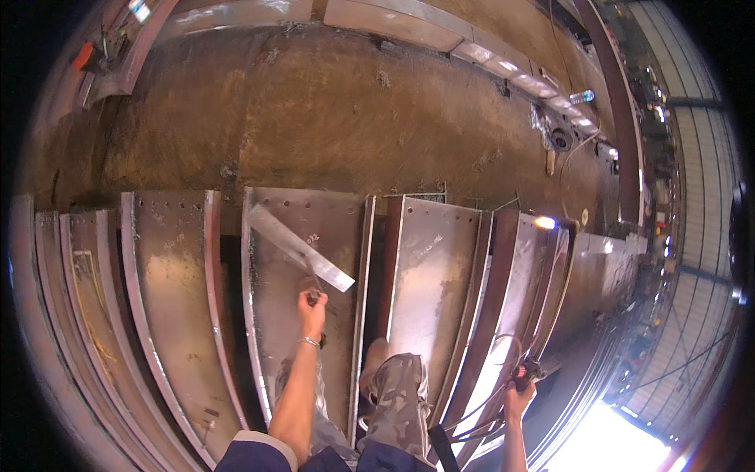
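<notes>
My left hand (312, 316) is closed around the handle of a slim dark tool (316, 298), its kind not clear. The tool's far end meets a flat grey metal strip (303, 250), which lies slantwise over a wide steel beam (299, 216); whether they touch is unclear. Out to the right, my right hand (518, 400) grips a gas cutting torch (560, 303) near its valves. Its long tube runs forward and bends left at the far end, where a bright flame (544, 223) glows by a neighbouring beam. Hoses (480, 421) trail back from the torch.
Several flanged steel beams (177, 275) lie side by side, with dark gaps between them. My legs (397, 385) are among them. Beyond stretches a brown dirty floor (330, 110). More beams (613, 102), a plastic bottle (582, 97) and a dark round part (561, 140) are at the far right.
</notes>
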Motion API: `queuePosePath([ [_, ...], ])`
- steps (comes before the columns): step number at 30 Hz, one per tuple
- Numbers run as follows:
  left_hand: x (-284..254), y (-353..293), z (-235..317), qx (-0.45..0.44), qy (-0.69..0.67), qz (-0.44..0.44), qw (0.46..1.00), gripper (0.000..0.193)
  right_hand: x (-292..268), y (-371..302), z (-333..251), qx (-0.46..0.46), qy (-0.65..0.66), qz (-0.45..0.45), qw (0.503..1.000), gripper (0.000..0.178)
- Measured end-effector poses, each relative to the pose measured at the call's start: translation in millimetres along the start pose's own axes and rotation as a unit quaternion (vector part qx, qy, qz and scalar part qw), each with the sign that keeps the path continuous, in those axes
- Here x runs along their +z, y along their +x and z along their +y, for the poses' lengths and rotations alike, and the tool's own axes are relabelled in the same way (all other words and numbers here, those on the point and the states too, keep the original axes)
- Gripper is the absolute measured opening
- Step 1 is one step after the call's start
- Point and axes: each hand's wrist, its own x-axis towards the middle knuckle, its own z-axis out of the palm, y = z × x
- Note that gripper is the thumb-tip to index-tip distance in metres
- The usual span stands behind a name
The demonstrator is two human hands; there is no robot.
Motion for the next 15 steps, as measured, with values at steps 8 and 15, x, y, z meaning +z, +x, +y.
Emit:
queuePosePath([
  [8, -1.5, 61.2, 44.2, 0.034, -0.031, 0.128, 0.991, 0.031, 11.4, 171.0, -59.4, -0.250, -0.182, -0.024, 0.951, 0.011],
  [15, 20.7, 77.8, 46.7, -0.036, -0.038, 0.235, 0.971, 0.039, 117.9, 349.4, -97.6, -0.387, -0.084, -0.164, 0.903, 0.012],
])
